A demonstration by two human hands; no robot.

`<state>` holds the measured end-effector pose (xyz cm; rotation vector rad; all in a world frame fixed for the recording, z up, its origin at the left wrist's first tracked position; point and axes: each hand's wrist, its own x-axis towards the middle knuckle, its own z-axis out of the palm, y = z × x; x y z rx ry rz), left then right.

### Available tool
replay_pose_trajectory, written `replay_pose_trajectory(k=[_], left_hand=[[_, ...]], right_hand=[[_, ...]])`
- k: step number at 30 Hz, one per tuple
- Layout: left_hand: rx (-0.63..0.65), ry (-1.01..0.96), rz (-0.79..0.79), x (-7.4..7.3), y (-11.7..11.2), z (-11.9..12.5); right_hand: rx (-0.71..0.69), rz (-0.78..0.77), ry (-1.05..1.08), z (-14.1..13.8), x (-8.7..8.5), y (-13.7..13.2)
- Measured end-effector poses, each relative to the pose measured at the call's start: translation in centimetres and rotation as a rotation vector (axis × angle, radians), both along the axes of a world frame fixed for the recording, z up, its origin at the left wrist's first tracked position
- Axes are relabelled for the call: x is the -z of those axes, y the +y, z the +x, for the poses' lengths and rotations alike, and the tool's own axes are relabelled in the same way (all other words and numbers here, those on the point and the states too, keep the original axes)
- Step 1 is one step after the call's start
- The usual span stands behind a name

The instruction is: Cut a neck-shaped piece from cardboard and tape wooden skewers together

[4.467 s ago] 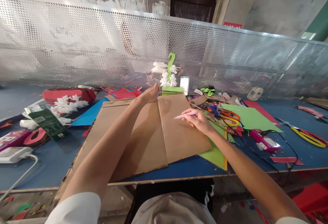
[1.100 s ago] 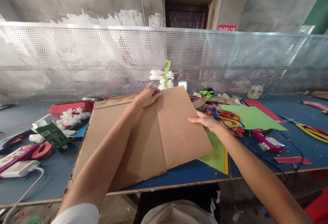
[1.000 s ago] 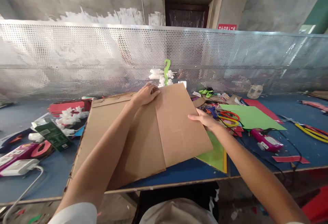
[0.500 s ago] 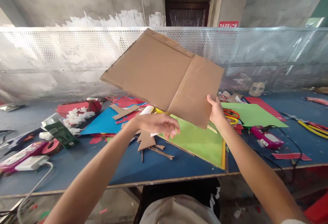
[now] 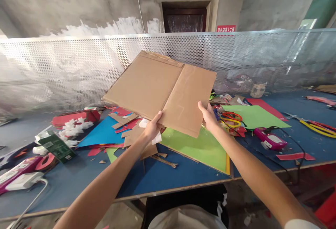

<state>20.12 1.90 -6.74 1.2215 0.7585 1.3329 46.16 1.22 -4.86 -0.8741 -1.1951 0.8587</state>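
A creased brown cardboard sheet (image 5: pixel 147 85) is held up, tilted, above the table. My left hand (image 5: pixel 153 127) grips its lower edge close to the crease, thumb on the near face and the other fingers hidden behind. On the right edge, my right hand (image 5: pixel 209 116) clasps the sheet with its thumb in front. Beneath the cardboard lies a light green sheet (image 5: pixel 194 148) with a yellow strip along its right side. Cardboard scraps (image 5: pixel 149 151) sit below my left hand.
Blue paper (image 5: pixel 102 131), a green box (image 5: pixel 57 147) and a purple power strip (image 5: pixel 18 173) are on the left. At right lie another green sheet (image 5: pixel 252 115), a purple device (image 5: pixel 270 138) with a cable, and yellow-handled scissors (image 5: pixel 315 126). A perforated metal screen (image 5: pixel 78 68) stands behind.
My left hand, loose below the sheet before, has taken hold of its lower edge. The cardboard has come down a little and levelled somewhat; my right hand keeps its grip.
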Motion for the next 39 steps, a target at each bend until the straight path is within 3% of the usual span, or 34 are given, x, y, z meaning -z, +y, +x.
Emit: replay_pose_trajectory(k=[3,6,8,11,15,20,24,28,34,39], left_hand=[[-0.237,-0.228,-0.006,-0.2,0.7,-1.6],[-0.285,-0.285,-0.034,-0.6,1.4,-4.0],[-0.305,-0.306,0.011,-0.8,1.9,-5.3],[-0.342,-0.346,0.068,-0.9,2.3,-6.3],[-0.363,-0.445,0.066,-0.8,2.9,-6.7],[-0.394,-0.435,0.061,-0.5,3.8,-7.4],[-0.413,-0.406,0.084,-0.2,4.2,-7.7],[-0.389,-0.439,0.088,-0.2,4.3,-7.5],[-0.369,-0.465,0.079,-0.7,3.5,-6.4],[-0.379,-0.458,0.060,-0.8,3.0,-5.6]], right_hand=[[-0.094,0.000,-0.039,1.0,-0.6,0.4],[-0.021,-0.009,-0.080,4.4,-1.1,1.3],[0.152,0.023,-0.289,7.4,-1.1,2.0],[0.362,0.017,-0.789,11.1,-0.7,2.4],[0.347,-0.147,-1.146,12.3,-0.3,2.0],[0.243,-0.205,-1.260,11.9,-0.6,1.3],[0.519,-0.366,-1.321,14.5,-1.0,0.9],[0.421,-0.519,-1.418,16.6,-0.6,0.7],[0.332,-0.514,-1.438,16.5,0.1,0.9],[0.326,-0.521,-1.433,16.6,-0.5,0.4]])
